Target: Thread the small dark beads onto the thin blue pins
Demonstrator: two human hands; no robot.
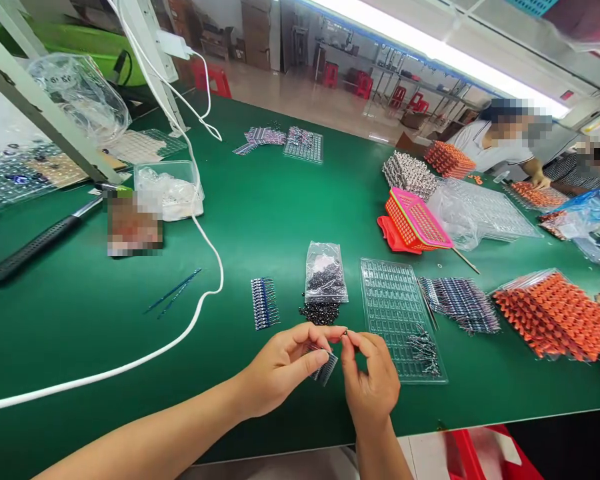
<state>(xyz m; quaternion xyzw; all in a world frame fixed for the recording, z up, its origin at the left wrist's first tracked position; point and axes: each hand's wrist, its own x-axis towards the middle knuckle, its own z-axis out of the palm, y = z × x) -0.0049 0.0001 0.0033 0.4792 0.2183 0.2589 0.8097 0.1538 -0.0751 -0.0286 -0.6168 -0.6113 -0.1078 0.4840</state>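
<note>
My left hand (285, 367) is closed on a strip of small pin-like parts (329, 369), thumb on top and the strip's end jutting out beneath. Its index fingertip reaches across to my right hand (370, 373). Thumb and index finger of the right hand pinch a tiny black bead (345, 333). Just beyond lies a pile of black beads (321, 313), with more inside a clear plastic bag (326, 273). A similar blue pin strip (264, 303) rests to the left. Right of my hands, a clear compartment tray (390, 300) bears loose wire-legged parts (424, 350).
A white cable (215, 253) runs across the left of the green table (260, 213). A black-handled tool (40, 250) lies there too. Right are pin strips (463, 305), stacked orange parts (555, 317) and a pink basket (423, 217). Another person (500, 140) works at the far right.
</note>
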